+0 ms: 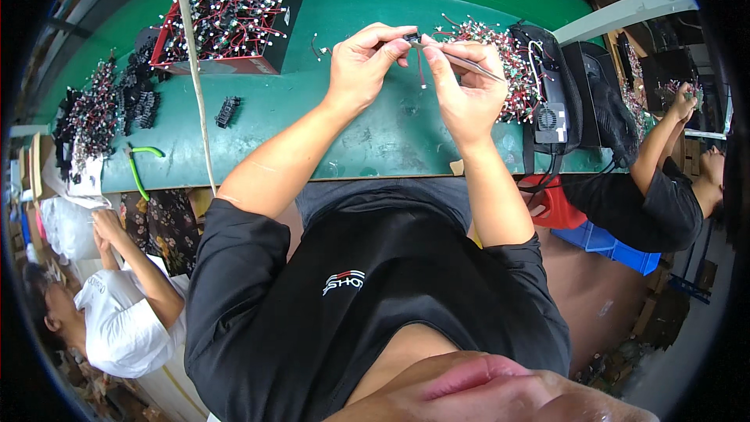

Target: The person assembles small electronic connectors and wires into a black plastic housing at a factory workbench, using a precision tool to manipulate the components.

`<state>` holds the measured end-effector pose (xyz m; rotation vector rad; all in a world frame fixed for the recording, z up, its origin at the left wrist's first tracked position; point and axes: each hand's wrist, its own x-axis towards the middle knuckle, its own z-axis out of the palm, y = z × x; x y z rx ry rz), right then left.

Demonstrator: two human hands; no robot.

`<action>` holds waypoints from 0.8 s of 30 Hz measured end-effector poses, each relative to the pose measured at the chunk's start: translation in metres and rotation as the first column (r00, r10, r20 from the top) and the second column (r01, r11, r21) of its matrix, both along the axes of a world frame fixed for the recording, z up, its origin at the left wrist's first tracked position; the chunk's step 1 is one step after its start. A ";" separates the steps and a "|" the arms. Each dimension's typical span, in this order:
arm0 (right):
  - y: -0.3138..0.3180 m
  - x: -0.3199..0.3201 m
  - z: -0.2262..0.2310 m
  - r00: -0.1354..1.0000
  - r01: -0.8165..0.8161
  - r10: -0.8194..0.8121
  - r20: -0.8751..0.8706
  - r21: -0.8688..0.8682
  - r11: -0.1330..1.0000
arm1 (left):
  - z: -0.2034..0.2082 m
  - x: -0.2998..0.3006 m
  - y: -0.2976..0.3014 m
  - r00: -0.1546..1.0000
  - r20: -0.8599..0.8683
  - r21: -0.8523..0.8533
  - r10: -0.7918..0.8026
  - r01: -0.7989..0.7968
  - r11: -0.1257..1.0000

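Note:
Above the green table my left hand (361,66) pinches a small black plastic part (412,37) between thumb and fingertips. My right hand (471,94) is closed on a slim grey metal tool that looks like tweezers (476,69), and its fingertips meet the black part. A short red wire (422,74) with a white end hangs down from the part between both hands. The exact contact at the part is too small to make out. Just beyond my right hand lies a heap of small wired connectors (512,101), red, black and white.
A red-and-black box (277,31) full of wired pieces stands at the back left. Black parts (141,105), a small black block (227,112) and green-handled pliers (137,168) lie left. A black bag (562,82) stands right. A pale cord (195,70) hangs in front. Two other people work alongside.

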<state>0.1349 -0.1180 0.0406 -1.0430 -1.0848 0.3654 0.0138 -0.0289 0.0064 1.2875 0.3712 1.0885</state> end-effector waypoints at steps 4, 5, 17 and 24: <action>-0.001 0.001 -0.004 0.999 -0.009 0.010 -0.034 0.023 1.000 | -0.001 0.000 -0.003 0.998 0.069 0.002 0.015 -0.015 1.000; -0.001 0.001 -0.004 1.000 0.000 0.001 -0.019 0.020 1.000 | -0.002 0.000 -0.003 0.997 0.073 -0.001 0.017 -0.017 1.000; 0.018 0.005 -0.005 0.878 0.243 -0.293 0.379 0.175 0.954 | 0.001 0.001 0.009 0.972 -0.177 0.080 0.153 -0.141 0.987; 0.002 0.009 -0.020 0.977 0.139 -0.119 0.175 -0.105 0.985 | -0.007 0.000 0.009 0.983 -0.175 0.081 0.057 -0.044 0.996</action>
